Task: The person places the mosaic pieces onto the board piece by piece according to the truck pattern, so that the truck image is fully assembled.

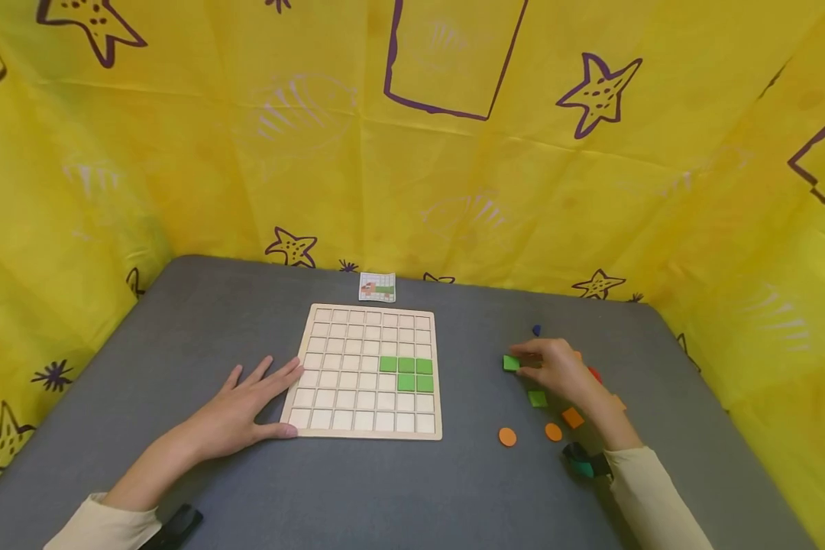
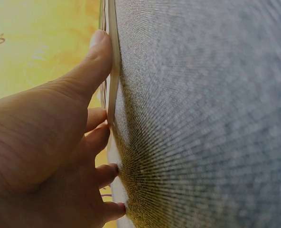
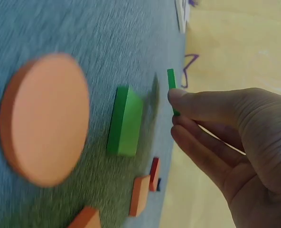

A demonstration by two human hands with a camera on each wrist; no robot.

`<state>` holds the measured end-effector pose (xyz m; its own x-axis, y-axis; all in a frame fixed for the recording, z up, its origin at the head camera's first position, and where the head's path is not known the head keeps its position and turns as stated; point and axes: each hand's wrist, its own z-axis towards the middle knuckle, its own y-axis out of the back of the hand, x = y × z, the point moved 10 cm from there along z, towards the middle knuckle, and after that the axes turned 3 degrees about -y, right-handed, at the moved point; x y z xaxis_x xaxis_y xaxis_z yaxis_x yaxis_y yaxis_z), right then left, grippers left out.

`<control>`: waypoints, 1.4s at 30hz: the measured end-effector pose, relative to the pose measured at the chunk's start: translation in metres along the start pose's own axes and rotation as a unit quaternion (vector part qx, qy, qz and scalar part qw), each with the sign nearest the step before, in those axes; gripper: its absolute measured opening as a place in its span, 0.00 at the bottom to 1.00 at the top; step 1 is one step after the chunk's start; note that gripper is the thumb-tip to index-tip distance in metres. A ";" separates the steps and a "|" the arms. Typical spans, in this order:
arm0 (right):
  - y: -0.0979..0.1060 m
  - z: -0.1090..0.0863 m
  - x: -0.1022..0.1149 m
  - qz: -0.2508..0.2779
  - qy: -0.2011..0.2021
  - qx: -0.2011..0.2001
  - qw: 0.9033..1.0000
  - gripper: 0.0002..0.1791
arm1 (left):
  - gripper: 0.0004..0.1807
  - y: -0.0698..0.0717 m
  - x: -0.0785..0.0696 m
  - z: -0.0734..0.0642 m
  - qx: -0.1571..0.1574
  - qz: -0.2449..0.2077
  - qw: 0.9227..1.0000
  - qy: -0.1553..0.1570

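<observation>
A pale wooden grid board [image 1: 351, 380] lies on the grey table, with several green square tiles [image 1: 406, 365] set in cells at its right side. My left hand [image 1: 237, 412] rests at the board's left edge, fingers spread, with the thumb by the near left corner. Off to the right of the board, my right hand [image 1: 557, 370] pinches a green square tile [image 1: 511, 363] between thumb and fingers. The right wrist view shows this tile [image 3: 171, 78] edge-on, held above the table. Another green tile [image 1: 537, 399] lies on the table just nearer than that hand.
Orange round pieces [image 1: 507, 437], an orange square [image 1: 573, 417], a red piece [image 1: 595, 374] and a dark blue piece [image 1: 537, 330] lie around the right hand. A small picture card [image 1: 376, 287] lies behind the board. Yellow patterned cloth [image 1: 412, 176] hangs behind the table.
</observation>
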<state>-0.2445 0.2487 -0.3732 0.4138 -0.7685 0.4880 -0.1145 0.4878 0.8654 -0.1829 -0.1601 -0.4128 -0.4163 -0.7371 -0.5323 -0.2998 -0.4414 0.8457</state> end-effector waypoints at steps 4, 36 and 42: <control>-0.005 0.002 0.010 0.004 0.010 0.003 1.000 0.20 | 0.54 -0.001 0.000 0.000 0.001 -0.002 1.000 0.000; -0.029 0.025 0.062 0.036 0.075 0.014 0.996 0.19 | 0.53 0.001 0.000 -0.001 -0.002 0.001 1.000 -0.002; -0.039 0.031 0.074 0.030 0.082 0.024 0.996 0.19 | 0.53 0.001 0.000 -0.001 -0.001 0.002 1.000 -0.004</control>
<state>-0.2376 0.1594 -0.3673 0.5460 -0.6591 0.5171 -0.1844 0.5075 0.8417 -0.1819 -0.1610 -0.4121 -0.4237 -0.7353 -0.5289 -0.2969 -0.4389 0.8480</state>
